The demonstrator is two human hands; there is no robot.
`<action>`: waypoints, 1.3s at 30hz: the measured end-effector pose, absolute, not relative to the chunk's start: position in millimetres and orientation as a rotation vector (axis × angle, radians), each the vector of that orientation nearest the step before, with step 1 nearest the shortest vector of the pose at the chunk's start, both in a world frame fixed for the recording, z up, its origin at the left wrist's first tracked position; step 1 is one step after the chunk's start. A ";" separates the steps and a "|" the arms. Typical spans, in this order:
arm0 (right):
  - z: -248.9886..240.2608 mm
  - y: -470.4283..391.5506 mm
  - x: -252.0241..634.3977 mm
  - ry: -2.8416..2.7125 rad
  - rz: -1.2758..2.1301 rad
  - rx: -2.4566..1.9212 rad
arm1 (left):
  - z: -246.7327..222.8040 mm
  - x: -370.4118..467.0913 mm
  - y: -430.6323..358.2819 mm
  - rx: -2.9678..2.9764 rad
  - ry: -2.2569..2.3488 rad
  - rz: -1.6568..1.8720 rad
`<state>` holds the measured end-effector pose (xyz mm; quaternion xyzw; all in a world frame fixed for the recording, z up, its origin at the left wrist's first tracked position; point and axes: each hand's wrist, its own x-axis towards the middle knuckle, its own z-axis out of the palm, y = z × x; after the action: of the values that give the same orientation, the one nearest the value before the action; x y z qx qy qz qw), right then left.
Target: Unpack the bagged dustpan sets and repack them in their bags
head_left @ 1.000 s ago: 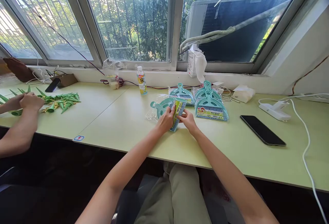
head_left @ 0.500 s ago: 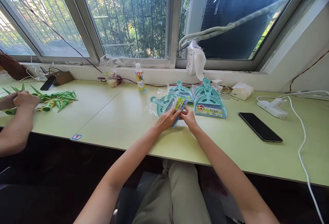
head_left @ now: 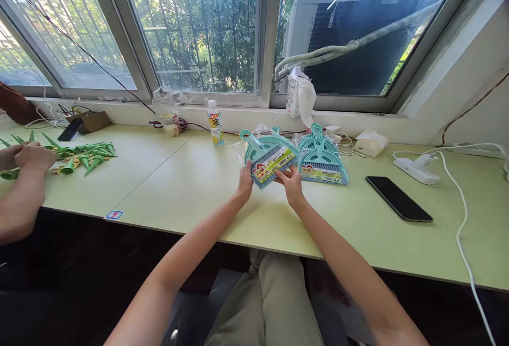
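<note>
Between my hands is a teal dustpan and brush set [head_left: 272, 161] in clear wrap, with a printed label across its blue-grey bristles. It is tilted, its handle pointing up and left, and held just above the table. My left hand [head_left: 245, 180] grips its left lower edge, thumb upright on the front. My right hand [head_left: 290, 184] pinches the lower right corner. Right of it, several like sets lie overlapping in a pile [head_left: 323, 158]. Another wrapped set, partly hidden, lies behind the held one.
A black phone [head_left: 398, 198] and a white power strip [head_left: 417, 168] with a trailing cable lie to the right. A drink bottle [head_left: 215, 123] stands near the sill beside a plastic bag [head_left: 170, 115]. At the left, another person's hands [head_left: 34, 160] work by green cone-shaped pieces [head_left: 93, 155].
The held set has turned to show its label flat toward me. My left hand has shifted from the front of the label to the left edge. The view has moved slightly.
</note>
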<state>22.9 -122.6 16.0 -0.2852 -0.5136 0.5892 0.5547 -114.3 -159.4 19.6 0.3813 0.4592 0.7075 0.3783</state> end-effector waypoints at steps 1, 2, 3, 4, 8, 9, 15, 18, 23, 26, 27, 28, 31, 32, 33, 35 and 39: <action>15.5 -121.3 23.5 -1.185 1.378 -0.674 | 17.6 -110.9 -158.5 0.921 1.064 1.723; 15.1 -119.4 24.5 -1.154 1.355 -0.681 | 15.6 -107.2 -158.2 0.896 0.994 1.634; 14.6 -117.1 25.7 -1.124 1.327 -0.695 | 13.5 -103.6 -158.4 0.919 0.950 1.525; 14.2 -114.7 27.0 -1.100 1.302 -0.712 | 11.5 -100.7 -158.7 0.955 0.906 1.414; 13.7 -108.5 29.4 -1.072 1.284 -0.744 | 7.3 -98.4 -155.7 1.002 0.876 1.321; 14.0 -108.5 29.0 -1.076 1.298 -0.738 | 7.7 -100.0 -154.3 0.994 0.891 1.381; 15.9 -112.5 28.0 -1.120 1.379 -0.690 | 18.3 -109.3 -162.0 1.055 0.927 1.489; 14.7 -111.9 30.4 -1.082 1.371 -0.648 | 20.2 -107.8 -170.7 1.119 0.905 1.323; 12.1 -109.7 30.0 -1.032 1.368 -0.633 | 15.0 -107.5 -164.6 1.051 0.898 1.262; 12.3 -109.8 27.9 -1.024 1.366 -0.645 | 12.8 -110.4 -156.4 0.992 0.947 1.429; 12.6 -110.2 27.5 -1.028 1.366 -0.649 | 12.7 -111.2 -155.2 0.995 0.954 1.481; 12.9 -110.7 27.2 -1.033 1.367 -0.654 | 12.9 -111.7 -155.1 1.011 0.956 1.514; 13.5 -112.7 26.9 -1.040 1.379 -0.662 | 14.9 -111.3 -159.1 1.073 0.968 1.516; 13.6 -113.2 26.9 -1.041 1.380 -0.661 | 15.9 -110.7 -160.9 1.088 0.972 1.510; 13.5 -113.6 26.7 -1.043 1.381 -0.659 | 16.8 -110.0 -162.6 1.103 0.972 1.509; 13.3 -114.1 26.3 -1.049 1.379 -0.656 | 18.7 -108.7 -164.9 1.127 0.968 1.513; 13.4 -114.8 25.0 -1.044 1.395 -0.667 | 20.7 -107.7 -166.1 1.133 0.952 1.530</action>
<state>25.0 -114.8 13.4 -0.2872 -0.4493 0.6006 0.5957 -107.7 -166.1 20.7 0.4656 0.3911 0.6285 0.4850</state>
